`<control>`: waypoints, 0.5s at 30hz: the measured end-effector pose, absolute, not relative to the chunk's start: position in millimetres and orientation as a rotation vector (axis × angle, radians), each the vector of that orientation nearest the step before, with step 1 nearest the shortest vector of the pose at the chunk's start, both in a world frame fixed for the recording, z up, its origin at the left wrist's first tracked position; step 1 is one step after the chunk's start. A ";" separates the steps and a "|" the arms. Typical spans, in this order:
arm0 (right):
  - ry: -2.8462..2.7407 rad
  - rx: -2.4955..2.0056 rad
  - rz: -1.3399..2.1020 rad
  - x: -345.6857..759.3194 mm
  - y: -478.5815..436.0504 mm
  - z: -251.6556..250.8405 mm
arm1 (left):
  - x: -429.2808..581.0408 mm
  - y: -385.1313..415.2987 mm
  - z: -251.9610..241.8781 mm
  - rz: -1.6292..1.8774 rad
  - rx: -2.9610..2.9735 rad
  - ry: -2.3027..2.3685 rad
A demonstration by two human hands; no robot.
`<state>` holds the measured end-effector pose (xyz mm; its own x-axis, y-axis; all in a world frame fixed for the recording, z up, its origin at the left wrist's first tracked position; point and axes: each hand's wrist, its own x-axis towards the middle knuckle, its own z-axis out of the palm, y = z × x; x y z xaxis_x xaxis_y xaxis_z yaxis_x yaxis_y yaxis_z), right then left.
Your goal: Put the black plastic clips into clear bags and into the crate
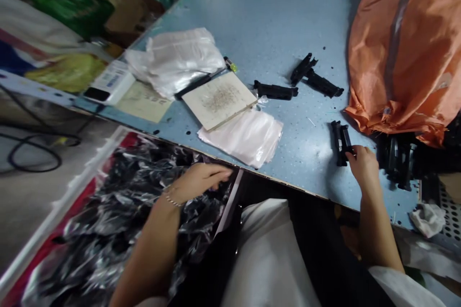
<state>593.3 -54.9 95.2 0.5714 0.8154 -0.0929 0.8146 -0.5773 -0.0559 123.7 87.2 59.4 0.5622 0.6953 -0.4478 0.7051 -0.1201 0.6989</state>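
Observation:
At the right of the table, my right hand (pixel 364 170) pinches the lower end of a black plastic part (pixel 346 138). A similar black part (pixel 337 141) lies right beside it on the left. My left hand (pixel 200 181) hovers at the table's front edge, above a bin of black parts in clear bags (pixel 118 220). Its index finger stretches to the right, the other fingers are partly hidden, and nothing shows in it. Near the middle lies a stack of thin clear bags (pixel 248 139), partly under a flat cream-coloured board (pixel 216 98).
Several more black parts (pixel 275 90) lie further back on the blue table (pixel 259 5). An orange sack (pixel 406 53) stands at the right, with black parts (pixel 399 160) at its base. Another bag pile (pixel 183 57) and a white box (pixel 111 81) lie at the left.

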 end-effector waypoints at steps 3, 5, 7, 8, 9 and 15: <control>-1.478 -2.703 0.297 589.3 -47.3 90.2 | 202.0 80.7 78.8 0.395 2.094 1.231; -1.482 -2.667 0.356 588.5 -47.8 89.4 | 238.7 84.7 74.2 0.451 2.249 1.356; -1.476 -2.659 0.384 591.3 -51.1 88.3 | 252.3 94.8 61.5 0.471 2.267 1.382; -1.462 -2.641 0.403 592.6 -52.9 87.1 | 251.4 101.0 54.7 0.503 2.217 1.362; -1.422 -2.586 0.447 592.4 -54.1 85.3 | 247.0 107.4 48.7 0.547 2.133 1.337; -0.735 -1.635 1.354 525.8 -42.9 66.6 | 222.5 131.0 36.2 0.618 1.426 1.214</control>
